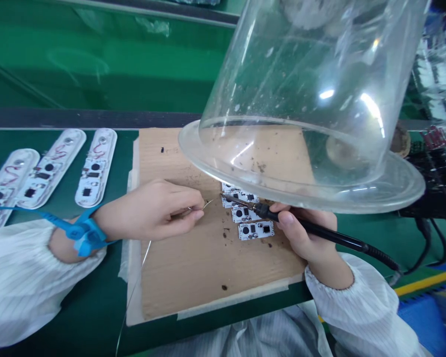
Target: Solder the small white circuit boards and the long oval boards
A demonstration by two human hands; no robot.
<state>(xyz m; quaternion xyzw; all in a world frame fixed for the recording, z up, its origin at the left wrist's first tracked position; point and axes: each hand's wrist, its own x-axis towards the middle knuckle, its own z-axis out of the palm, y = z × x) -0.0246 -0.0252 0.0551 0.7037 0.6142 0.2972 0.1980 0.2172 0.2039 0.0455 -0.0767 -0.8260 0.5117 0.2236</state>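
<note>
Between the thumb and fingers of my left hand (171,208) is a thin solder wire (145,255); its short end sticks out toward the boards and its long tail runs down past the cardboard's left side. My right hand (308,230) grips a soldering iron (319,230) by its black handle. The iron's tip lies over the left end of one of several small white circuit boards (256,230), stacked in a column on the cardboard (186,277). Whether the tip touches the board I cannot tell. The wire's end is a little left of the tip.
A large clear plastic hood (301,163) hangs over the cardboard and hides part of the upper boards. Several white oval housings (95,168) with boards and red wires lie at the left. A blue wrist strap (85,233) circles my left wrist. Dark cables (427,248) are at the right.
</note>
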